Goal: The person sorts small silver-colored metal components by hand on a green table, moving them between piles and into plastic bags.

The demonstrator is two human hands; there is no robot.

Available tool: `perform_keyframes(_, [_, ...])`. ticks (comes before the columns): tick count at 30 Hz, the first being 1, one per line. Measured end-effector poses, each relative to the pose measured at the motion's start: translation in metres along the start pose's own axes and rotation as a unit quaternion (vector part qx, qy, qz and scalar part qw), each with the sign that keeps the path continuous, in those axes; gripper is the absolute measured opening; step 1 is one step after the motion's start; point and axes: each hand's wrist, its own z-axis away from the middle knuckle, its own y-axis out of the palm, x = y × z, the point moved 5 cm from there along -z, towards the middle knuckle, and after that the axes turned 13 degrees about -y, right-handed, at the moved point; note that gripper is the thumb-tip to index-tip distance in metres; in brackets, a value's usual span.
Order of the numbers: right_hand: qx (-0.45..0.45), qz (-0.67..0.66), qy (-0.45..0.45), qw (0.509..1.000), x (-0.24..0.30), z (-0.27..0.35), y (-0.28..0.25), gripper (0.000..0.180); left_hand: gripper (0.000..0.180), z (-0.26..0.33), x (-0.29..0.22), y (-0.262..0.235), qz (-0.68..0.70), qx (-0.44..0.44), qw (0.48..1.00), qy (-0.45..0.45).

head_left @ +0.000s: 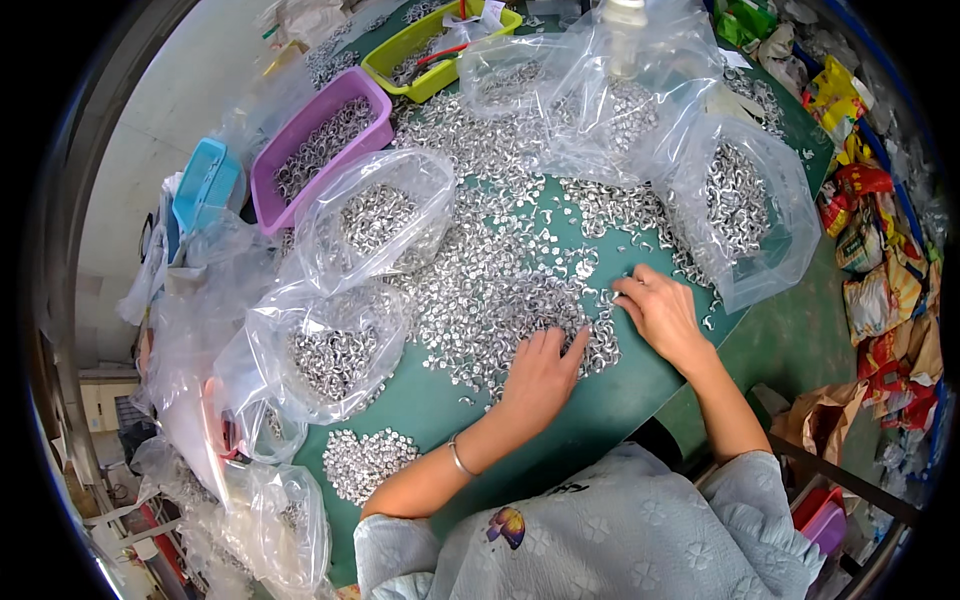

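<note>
Both the left hand (537,372) and right hand (660,312) lie flat, fingers spread and holding nothing, on the near spread of small metal rings (490,280), which look light, hard and slippery, best pinched singly at their rims.

Bright even daylight, soft faint shadows, glare on clear plastic bags (372,215), strong fisheye bending, black corners, mostly sharp

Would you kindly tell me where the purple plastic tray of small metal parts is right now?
In the head view, the purple plastic tray sits at the upper left of the green table, between the blue plastic basket and the yellow-green plastic tray.
</note>
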Motion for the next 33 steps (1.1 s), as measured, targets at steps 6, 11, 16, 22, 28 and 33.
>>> perform_keyframes(6, [-0.085, -0.422, 0.209, 0.878, -0.036, 0.020, 0.012, 0.007, 0.030, -0.026, 0.003, -0.018, 0.098, 0.006, 0.994, -0.053])
perform_keyframes(11, [-0.153, -0.810, 0.319, 0.468, -0.015, 0.017, 0.017, 0.013, 0.019, -0.081, 0.006, 0.000, 0.026, 0.009, 1.000, 0.010])
perform_keyframes(16, [-0.142, -0.730, 0.367, 0.559, -0.018, 0.027, 0.020, 0.017, 0.013, -0.083, 0.010, 0.007, 0.051, 0.000, 0.999, -0.004])
perform_keyframes(22, [0.035, -0.210, 0.008, 0.977, 0.025, 0.017, -0.002, 0.013, 0.006, -0.071, 0.050, -0.002, 0.582, 0.166, 0.749, -0.268])
perform_keyframes(28, [0.053, -0.121, 0.119, 0.984, 0.008, 0.028, 0.001, 0.011, 0.013, -0.020, 0.063, -0.007, 0.709, 0.097, 0.595, -0.366])
perform_keyframes(33, [0.013, -0.171, 0.035, 0.985, 0.036, 0.012, 0.006, 0.018, 0.029, -0.005, 0.030, -0.033, 0.230, -0.020, 0.963, -0.139])
